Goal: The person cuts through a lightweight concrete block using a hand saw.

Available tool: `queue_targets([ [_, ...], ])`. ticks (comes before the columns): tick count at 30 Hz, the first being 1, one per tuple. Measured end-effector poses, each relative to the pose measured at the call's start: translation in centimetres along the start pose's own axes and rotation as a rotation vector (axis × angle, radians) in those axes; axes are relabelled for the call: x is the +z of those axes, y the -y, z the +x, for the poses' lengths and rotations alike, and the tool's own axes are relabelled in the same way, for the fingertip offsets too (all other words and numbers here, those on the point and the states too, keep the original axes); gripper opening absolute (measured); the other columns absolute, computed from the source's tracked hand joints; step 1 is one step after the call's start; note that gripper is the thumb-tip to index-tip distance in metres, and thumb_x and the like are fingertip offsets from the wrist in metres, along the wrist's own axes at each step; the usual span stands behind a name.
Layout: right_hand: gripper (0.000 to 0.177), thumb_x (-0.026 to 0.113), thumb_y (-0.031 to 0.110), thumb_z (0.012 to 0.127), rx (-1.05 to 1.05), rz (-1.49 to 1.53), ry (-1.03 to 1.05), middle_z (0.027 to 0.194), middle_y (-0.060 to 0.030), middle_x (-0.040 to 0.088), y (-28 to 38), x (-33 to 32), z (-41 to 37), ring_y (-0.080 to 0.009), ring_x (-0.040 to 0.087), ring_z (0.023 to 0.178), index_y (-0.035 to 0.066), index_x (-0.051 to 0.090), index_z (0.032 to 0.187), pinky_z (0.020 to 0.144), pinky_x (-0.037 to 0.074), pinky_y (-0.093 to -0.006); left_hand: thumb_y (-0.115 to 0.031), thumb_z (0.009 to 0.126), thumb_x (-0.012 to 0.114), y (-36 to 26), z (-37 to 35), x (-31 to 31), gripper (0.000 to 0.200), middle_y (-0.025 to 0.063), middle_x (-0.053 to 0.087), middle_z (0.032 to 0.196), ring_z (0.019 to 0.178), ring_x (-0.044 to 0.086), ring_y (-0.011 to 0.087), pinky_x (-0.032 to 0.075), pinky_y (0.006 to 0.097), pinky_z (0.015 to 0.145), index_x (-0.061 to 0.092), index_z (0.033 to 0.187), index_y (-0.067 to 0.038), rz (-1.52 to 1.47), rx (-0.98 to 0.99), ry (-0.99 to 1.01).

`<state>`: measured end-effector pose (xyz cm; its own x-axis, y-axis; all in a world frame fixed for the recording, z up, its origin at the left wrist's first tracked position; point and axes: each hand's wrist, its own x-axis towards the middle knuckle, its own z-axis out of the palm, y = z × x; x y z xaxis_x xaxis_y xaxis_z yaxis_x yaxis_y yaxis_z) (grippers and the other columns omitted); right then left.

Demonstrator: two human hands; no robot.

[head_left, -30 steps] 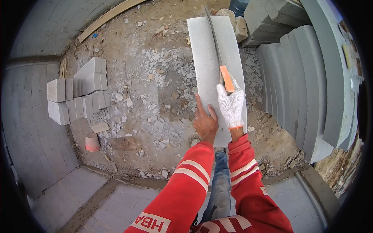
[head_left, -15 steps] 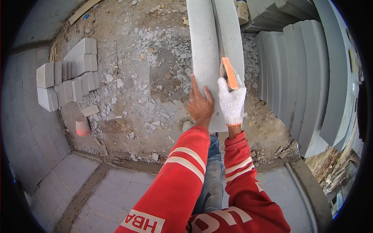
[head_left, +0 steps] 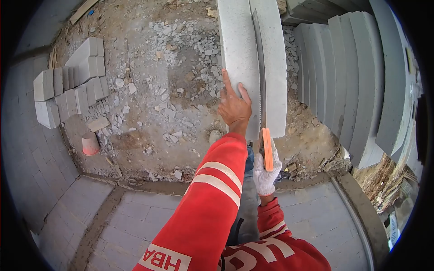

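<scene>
A hand saw with an orange handle lies lengthwise along a long light-grey concrete block, its toothed blade at a lengthwise cut in the block. My right hand, in a white knitted glove, is wrapped round the saw's handle, just short of the block's near end. Bare, my left hand rests on the block's left edge with its fingers stretched out and apart, pressing on the top face.
Several cut block pieces are stacked at the left, near a small pinkish-white bucket. Grey blocks stand in a row at the right. Broken rubble covers the ground, and low block walls border it.
My right hand has drawn the saw back toward my body, from over the block to its near end. More of the blade shows. My left hand remains on the block.
</scene>
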<state>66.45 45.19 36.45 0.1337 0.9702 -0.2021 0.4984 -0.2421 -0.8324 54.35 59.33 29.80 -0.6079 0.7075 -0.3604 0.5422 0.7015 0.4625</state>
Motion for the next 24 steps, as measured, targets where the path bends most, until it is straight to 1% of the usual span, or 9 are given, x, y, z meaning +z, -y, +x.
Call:
queue_targets([
  [2, 0.050, 0.069, 0.004, 0.089, 0.085, 0.015, 0.021, 0.101, -0.0157, 0.072, 0.9, -0.8, -0.5, -0.0230, 0.066, 0.077, -0.005, 0.059, 0.137, 0.077, 0.055, -0.0316, -0.039, 0.103, 0.047, -0.3, -0.4, -0.7, 0.069, 0.0276, 0.070, 0.114, 0.087, 0.072, 0.0460, 0.058, 0.0539, 0.076, 0.021, 0.165, -0.021, 0.036, -0.029, 0.029],
  [4, 0.052, 0.070, 0.004, 0.088, 0.158, 0.027, 0.056, 0.107, -0.0168, 0.073, 0.6, -1.9, -1.2, -0.0236, 0.072, 0.087, -0.005, 0.059, 0.138, 0.082, 0.056, -0.0317, -0.039, 0.103, 0.048, -0.3, -0.1, -0.5, 0.069, 0.0283, 0.070, 0.114, 0.087, 0.072, 0.0459, 0.058, 0.0543, 0.076, 0.021, 0.165, -0.022, 0.053, -0.020, 0.035],
  [7, 0.055, 0.066, -0.001, 0.084, 0.045, -0.055, 0.025, 0.126, -0.0196, 0.071, -2.3, -3.1, -6.2, -0.0244, 0.073, 0.106, -0.004, 0.059, 0.139, 0.092, 0.055, -0.0332, -0.041, 0.103, 0.048, 0.2, 0.1, 0.2, 0.070, 0.0292, 0.070, 0.112, 0.088, 0.072, 0.0458, 0.058, 0.0545, 0.076, 0.020, 0.165, -0.024, 0.015, 0.049, -0.020],
  [10, 0.056, 0.064, -0.003, 0.084, 0.003, -0.093, -0.010, 0.130, -0.0204, 0.069, -1.6, -2.7, -7.7, -0.0270, 0.072, 0.111, -0.003, 0.058, 0.140, 0.096, 0.054, -0.0344, -0.043, 0.102, 0.048, -0.2, -0.2, -0.4, 0.072, 0.0287, 0.069, 0.113, 0.089, 0.072, 0.0456, 0.058, 0.0548, 0.077, 0.019, 0.165, -0.025, 0.042, -0.021, 0.016],
  [11, 0.057, 0.065, -0.002, 0.084, 0.186, -0.014, 0.049, 0.131, -0.0197, 0.068, -1.8, -2.9, -7.4, -0.0277, 0.072, 0.112, -0.003, 0.058, 0.141, 0.096, 0.054, -0.0344, -0.045, 0.101, 0.049, -0.2, -0.2, -0.4, 0.074, 0.0282, 0.069, 0.113, 0.090, 0.072, 0.0454, 0.057, 0.0550, 0.078, 0.018, 0.165, -0.024, 0.062, -0.023, 0.018],
  [16, 0.055, 0.067, 0.002, 0.087, 0.025, -0.057, -0.003, 0.123, -0.0172, 0.071, -1.4, -2.1, -6.5, -0.0267, 0.073, 0.102, -0.002, 0.058, 0.141, 0.090, 0.055, -0.0326, -0.053, 0.097, 0.054, -0.6, -0.3, -0.4, 0.083, 0.0272, 0.070, 0.112, 0.091, 0.072, 0.0449, 0.056, 0.0559, 0.082, 0.018, 0.165, -0.023, 0.079, -0.006, 0.007],
  [19, 0.054, 0.066, 0.003, 0.088, 0.321, 0.035, 0.130, 0.129, -0.0192, 0.070, -0.4, -3.2, -6.9, -0.0253, 0.073, 0.110, -0.003, 0.057, 0.141, 0.092, 0.055, -0.0323, -0.057, 0.093, 0.058, -0.6, -0.2, -0.2, 0.088, 0.0269, 0.070, 0.112, 0.091, 0.072, 0.0453, 0.056, 0.0555, 0.082, 0.020, 0.165, -0.023, 0.087, 0.019, -0.033],
  [22, 0.053, 0.065, 0.002, 0.088, 0.138, 0.036, 0.040, 0.128, -0.0187, 0.070, -5.0, -3.2, -12.6, -0.0244, 0.073, 0.109, -0.005, 0.056, 0.140, 0.094, 0.054, -0.0311, -0.058, 0.091, 0.061, -0.6, 0.2, -0.2, 0.092, 0.0270, 0.071, 0.109, 0.091, 0.072, 0.0454, 0.055, 0.0555, 0.083, 0.021, 0.165, -0.020, 0.078, 0.019, -0.073],
  [24, 0.053, 0.066, 0.002, 0.089, 0.136, 0.113, 0.043, 0.129, -0.0192, 0.070, -3.2, -2.8, -9.7, -0.0246, 0.072, 0.111, -0.006, 0.056, 0.140, 0.096, 0.053, -0.0313, -0.057, 0.090, 0.061, -0.4, 0.1, 0.1, 0.094, 0.0268, 0.070, 0.103, 0.083, 0.073, 0.0433, 0.056, 0.0537, 0.076, 0.018, 0.166, -0.019, 0.102, 0.077, -0.110],
])
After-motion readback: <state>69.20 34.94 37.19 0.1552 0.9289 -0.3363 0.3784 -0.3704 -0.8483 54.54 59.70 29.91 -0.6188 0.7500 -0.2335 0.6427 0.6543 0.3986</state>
